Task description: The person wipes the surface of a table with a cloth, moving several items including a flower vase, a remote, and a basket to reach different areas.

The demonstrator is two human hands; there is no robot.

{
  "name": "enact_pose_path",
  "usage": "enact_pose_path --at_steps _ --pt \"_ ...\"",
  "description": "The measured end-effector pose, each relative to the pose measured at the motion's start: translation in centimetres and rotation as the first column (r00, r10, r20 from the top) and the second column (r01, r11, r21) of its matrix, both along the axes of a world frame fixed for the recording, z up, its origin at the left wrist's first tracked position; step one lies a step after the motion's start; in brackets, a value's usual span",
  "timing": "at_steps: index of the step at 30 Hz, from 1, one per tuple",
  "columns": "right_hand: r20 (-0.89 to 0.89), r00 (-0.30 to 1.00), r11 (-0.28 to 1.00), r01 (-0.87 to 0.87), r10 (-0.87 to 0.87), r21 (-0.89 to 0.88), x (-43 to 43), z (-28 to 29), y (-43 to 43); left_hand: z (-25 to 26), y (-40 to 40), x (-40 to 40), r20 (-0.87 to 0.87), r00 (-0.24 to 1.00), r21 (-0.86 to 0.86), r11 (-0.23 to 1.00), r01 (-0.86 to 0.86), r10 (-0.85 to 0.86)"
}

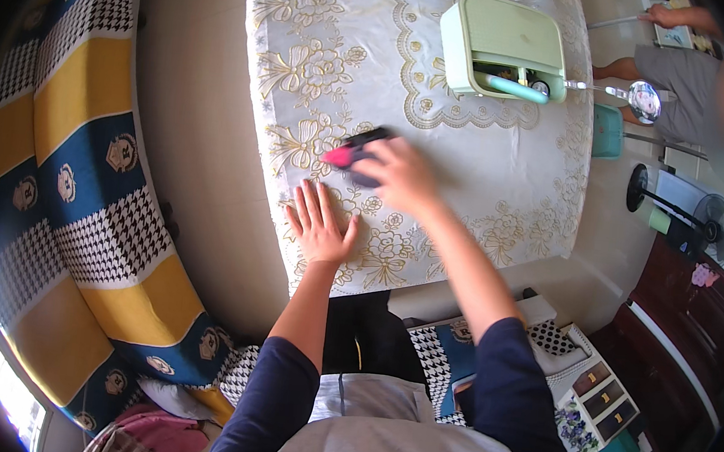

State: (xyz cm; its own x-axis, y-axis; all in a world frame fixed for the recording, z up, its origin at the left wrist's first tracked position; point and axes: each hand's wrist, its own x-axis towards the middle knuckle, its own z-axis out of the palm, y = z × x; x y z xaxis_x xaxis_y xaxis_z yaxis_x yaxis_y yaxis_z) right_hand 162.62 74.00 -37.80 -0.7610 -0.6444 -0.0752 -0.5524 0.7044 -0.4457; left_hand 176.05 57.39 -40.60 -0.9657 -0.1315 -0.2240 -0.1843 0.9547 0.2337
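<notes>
A white tablecloth (463, 177) with gold flower and bow patterns covers the table before me. My left hand (323, 230) lies flat on it near the left edge, palm down, fingers spread, holding nothing. Farther in, my right hand (402, 171) grips a black-and-pink handheld object (341, 157) low over the cloth. Motion blur hides what kind of object it is, and my fingers cover part of it. A pale green storage box (508, 35) stands beyond both hands; its near compartment is uncovered, and a teal handle (517, 89) lies across it.
Left of the table runs a sofa (103, 158) with a patterned cover, across a strip of floor. At right, another person (678, 86) in grey shorts holds a pole near a teal dustpan (606, 141). A fan (714, 221) and a small drawer organizer (602, 395) are also there.
</notes>
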Motion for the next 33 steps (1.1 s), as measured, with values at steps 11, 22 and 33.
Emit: enact_pose_path --at_steps 11,22,33 --pt "-0.144 0.571 0.589 0.787 -0.808 -0.187 -1.7 -2.7 16.3 0.0 1.2 -0.3 -0.090 0.996 -0.041 0.999 -0.010 0.006" --pt "0.018 0.994 0.991 -0.105 0.106 -0.082 2.2 -0.6 22.8 -0.8 1.0 0.1 -0.098 0.995 -0.174 0.985 0.001 -0.018" --pt "0.168 0.776 0.773 0.626 -0.607 -0.099 7.6 -2.1 35.8 -1.0 13.2 -0.7 -0.061 0.992 -0.077 0.991 -0.111 0.107"
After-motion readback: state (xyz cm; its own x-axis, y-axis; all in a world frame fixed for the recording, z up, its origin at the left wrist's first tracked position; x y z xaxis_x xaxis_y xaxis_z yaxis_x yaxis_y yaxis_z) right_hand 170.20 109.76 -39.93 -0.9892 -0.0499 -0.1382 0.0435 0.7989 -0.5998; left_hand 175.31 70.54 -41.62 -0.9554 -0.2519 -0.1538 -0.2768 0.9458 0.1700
